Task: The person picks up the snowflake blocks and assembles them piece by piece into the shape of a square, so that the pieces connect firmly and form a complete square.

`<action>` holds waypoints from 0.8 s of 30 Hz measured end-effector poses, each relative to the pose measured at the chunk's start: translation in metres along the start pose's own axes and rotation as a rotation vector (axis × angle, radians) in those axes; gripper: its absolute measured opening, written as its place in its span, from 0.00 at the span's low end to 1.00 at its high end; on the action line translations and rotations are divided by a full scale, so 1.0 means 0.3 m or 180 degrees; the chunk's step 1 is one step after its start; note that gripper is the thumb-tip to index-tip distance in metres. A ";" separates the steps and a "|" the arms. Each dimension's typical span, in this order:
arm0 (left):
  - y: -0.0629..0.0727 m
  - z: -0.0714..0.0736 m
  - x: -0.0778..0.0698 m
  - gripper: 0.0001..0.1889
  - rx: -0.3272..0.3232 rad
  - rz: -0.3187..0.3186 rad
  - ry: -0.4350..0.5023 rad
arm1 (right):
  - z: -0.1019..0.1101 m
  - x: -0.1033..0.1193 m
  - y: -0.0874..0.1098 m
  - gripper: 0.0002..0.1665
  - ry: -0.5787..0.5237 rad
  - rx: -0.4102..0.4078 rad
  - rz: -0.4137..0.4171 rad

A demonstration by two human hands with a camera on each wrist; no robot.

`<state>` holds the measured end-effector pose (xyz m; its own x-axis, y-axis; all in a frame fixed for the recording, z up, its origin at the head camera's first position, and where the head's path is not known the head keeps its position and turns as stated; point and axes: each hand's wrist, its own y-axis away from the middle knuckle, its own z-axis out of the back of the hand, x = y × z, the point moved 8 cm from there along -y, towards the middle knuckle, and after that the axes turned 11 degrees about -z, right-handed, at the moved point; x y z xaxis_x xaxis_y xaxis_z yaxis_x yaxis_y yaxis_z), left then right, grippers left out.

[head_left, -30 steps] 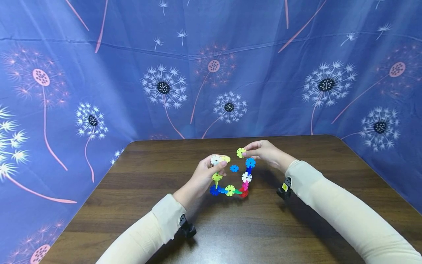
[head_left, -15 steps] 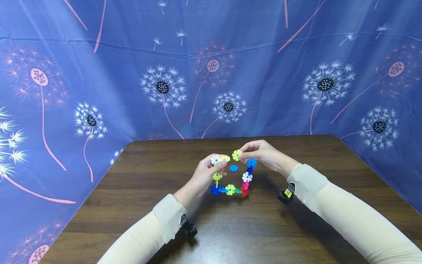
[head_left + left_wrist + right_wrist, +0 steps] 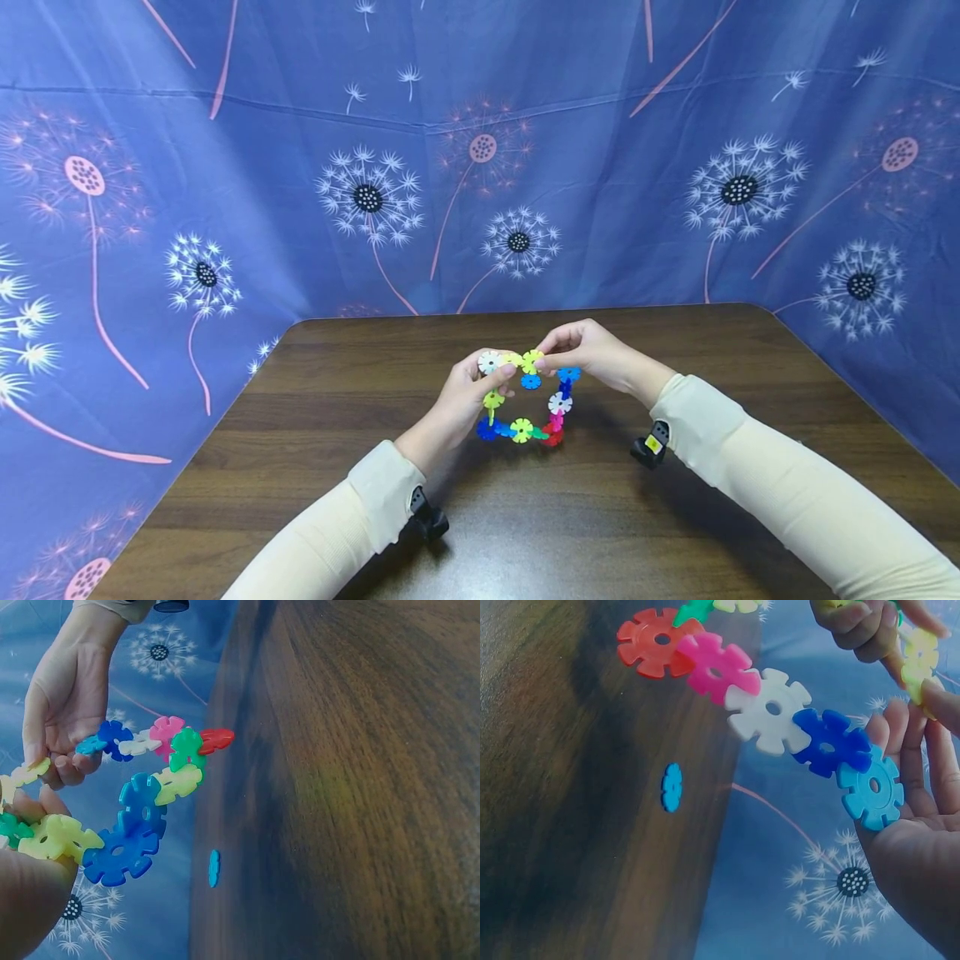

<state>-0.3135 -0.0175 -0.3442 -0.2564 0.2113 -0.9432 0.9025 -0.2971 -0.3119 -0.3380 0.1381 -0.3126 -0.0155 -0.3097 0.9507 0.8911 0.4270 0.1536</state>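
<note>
A U-shaped chain of colourful snowflake discs hangs above the table, with a dark blue disc [image 3: 120,853], a red disc [image 3: 658,643] and a white disc [image 3: 771,712] among its links. My left hand [image 3: 467,393] grips its upper left part, near another white disc [image 3: 490,362]. Thumb and fingers of my right hand [image 3: 600,354] pinch a yellow disc [image 3: 531,362], which meets the chain's yellow end beside the left fingertips. Whether the two are slotted together I cannot tell. The chain's light blue end disc [image 3: 872,787] hangs just below the right hand.
A loose blue disc [image 3: 672,787] lies on the brown wooden table [image 3: 337,467], beyond the chain. Behind the table's far edge hangs a blue cloth [image 3: 600,167] with dandelion prints. A black wrist camera [image 3: 429,515] sits under the left sleeve.
My right hand has moved left, bringing the yellow disc from above the chain's light blue end up to the yellow disc by my left fingers. The left hand has stayed nearly still.
</note>
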 end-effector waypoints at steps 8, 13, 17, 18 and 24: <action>-0.002 0.003 0.006 0.12 -0.0010 -0.0005 -0.0067 | -0.009 0.012 0.003 0.06 0.0037 -0.0004 0.0054; 0.000 0.000 0.000 0.13 0.0024 -0.0046 -0.0166 | -0.011 0.021 0.003 0.09 0.0124 -0.0010 0.0076; -0.001 0.000 -0.002 0.14 0.0067 -0.0067 -0.0259 | -0.012 0.042 0.005 0.10 0.0435 -0.0059 0.0142; -0.001 0.000 -0.002 0.14 0.0072 -0.0062 -0.0274 | -0.013 0.046 0.004 0.10 0.0515 -0.0068 0.0150; -0.004 0.004 0.004 0.13 0.0099 -0.0122 -0.0275 | -0.022 0.056 -0.005 0.08 0.0638 -0.0079 0.0119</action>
<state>-0.3154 -0.0180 -0.3450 -0.3207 0.1424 -0.9364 0.8805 -0.3195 -0.3502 -0.3365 0.1266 -0.2987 0.1062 -0.4578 0.8827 0.9003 0.4212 0.1102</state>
